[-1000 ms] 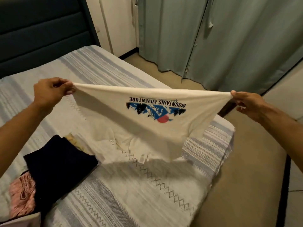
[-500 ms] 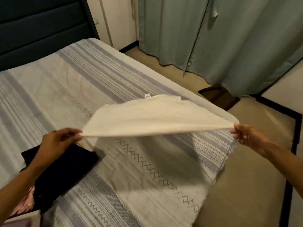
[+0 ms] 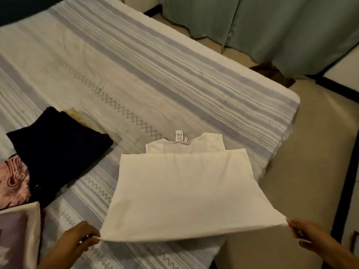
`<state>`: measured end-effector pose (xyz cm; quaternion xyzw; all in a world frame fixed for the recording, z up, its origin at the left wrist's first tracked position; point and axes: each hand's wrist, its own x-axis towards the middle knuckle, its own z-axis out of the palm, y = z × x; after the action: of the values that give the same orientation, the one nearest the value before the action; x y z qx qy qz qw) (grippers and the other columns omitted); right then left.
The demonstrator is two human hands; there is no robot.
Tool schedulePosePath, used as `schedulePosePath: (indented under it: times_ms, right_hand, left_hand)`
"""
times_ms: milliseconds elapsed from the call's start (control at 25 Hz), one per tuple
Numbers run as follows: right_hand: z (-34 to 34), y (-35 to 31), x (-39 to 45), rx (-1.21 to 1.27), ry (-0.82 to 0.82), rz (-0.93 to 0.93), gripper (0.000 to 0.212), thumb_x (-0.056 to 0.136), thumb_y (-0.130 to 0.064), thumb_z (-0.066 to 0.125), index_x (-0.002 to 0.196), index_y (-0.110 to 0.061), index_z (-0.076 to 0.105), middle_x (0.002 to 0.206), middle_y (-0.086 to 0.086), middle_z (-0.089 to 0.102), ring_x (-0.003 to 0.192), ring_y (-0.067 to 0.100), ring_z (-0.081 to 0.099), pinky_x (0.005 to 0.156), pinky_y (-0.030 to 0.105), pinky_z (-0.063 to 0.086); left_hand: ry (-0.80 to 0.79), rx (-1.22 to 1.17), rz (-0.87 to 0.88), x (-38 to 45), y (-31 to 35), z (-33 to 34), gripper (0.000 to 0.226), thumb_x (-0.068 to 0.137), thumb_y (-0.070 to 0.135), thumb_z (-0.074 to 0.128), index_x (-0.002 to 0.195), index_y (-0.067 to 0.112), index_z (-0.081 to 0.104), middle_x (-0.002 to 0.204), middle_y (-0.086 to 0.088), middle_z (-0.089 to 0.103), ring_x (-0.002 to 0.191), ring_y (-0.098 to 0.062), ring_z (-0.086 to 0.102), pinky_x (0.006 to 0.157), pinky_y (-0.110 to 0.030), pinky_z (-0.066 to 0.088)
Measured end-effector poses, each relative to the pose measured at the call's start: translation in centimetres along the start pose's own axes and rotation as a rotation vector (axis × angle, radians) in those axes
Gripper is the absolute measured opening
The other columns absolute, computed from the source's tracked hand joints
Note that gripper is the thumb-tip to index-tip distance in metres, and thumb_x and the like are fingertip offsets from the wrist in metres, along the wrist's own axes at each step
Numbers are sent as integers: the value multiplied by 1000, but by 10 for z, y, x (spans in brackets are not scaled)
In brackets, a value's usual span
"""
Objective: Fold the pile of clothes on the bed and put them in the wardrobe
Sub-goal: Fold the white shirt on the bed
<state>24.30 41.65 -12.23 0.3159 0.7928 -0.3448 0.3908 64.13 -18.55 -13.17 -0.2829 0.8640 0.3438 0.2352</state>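
A cream T-shirt lies stretched over the near corner of the striped bed, back side up, its neck end with white tags resting on the cover. My left hand pinches the shirt's near left corner. At the near right corner, out past the bed's edge, my right hand pinches the hem. The near edge of the shirt is held taut just above the bed. On the left sits a dark navy garment with a pink patterned cloth beneath it.
A pale cushion or pillow corner shows at the lower left. Green curtains hang along the far right wall. Beige floor runs beside the bed on the right, with a dark object at the curtain's foot.
The shirt was held up in the air with its print facing me; I have swung it down and toward me, and its neck end now lies on the bed.
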Motion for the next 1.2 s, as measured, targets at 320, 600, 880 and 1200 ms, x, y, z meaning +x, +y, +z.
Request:
schedulePosePath:
  times_ms: [320,600,880,1200]
  right_hand:
    - [13,-186,21,104,-38,-375,53,60,-33,91,97,0,73,74,6,51,71,20,48,71,37,44]
    - [92,-311,184,179,-5,-347,28,93,-36,76,106,-11,74,85,2,68,69,15,57,71,32,46]
    - [110,-227,151,-232,232,-539,52,95,-66,61,112,-16,61,99,0,70,88,26,67,85,45,56]
    - [109,-163,126,-61,-14,-290,42,84,-26,85,114,-4,66,90,13,76,76,30,76,69,38,64]
  left_hand:
    - [460,-327,-26,127,66,-81,9,100,35,67,103,27,72,97,10,74,93,-9,69,81,-33,55]
    - [490,-658,-214,318,29,-72,16,105,27,63,94,21,74,80,6,74,73,-11,72,65,-23,59]
    - [435,-567,-653,255,56,-14,71,78,89,61,115,29,65,108,-4,69,101,-31,68,89,-49,58]
    - [411,-715,-589,206,68,21,21,96,33,75,105,14,72,90,-16,77,82,-33,74,79,-38,60]
